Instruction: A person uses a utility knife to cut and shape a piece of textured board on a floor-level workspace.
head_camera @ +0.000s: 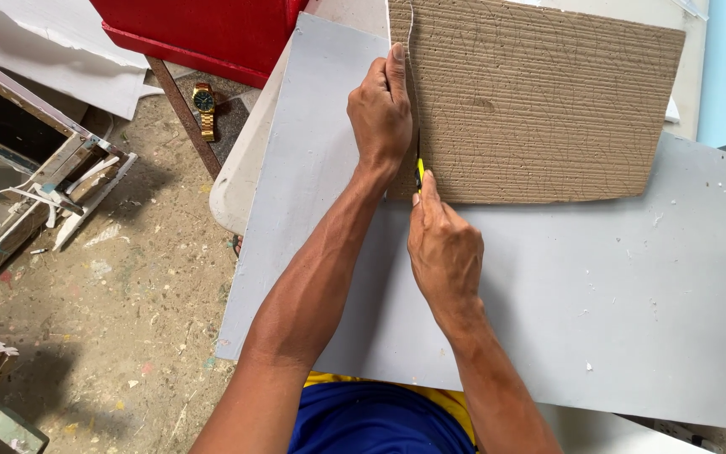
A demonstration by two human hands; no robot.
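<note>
Left hand (pixel 382 113) flat on ribbed cardboard (pixel 539 101), right hand (pixel 441 248) gripping yellow knife (pixel 419 171) — smooth grey board (pixel 598 294)

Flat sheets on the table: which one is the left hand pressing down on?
The brown corrugated cardboard sheet. The left hand lies along its left edge; the larger grey board sits underneath, smooth and untouched by that hand.

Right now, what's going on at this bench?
A person is working at the left edge of a corrugated cardboard sheet that lies on a grey board. The left hand lies flat along that edge, its fingers pointing away. The right hand grips a yellow-handled cutter at the same edge. A gold wristwatch lies off to the left, below a red box.
</note>
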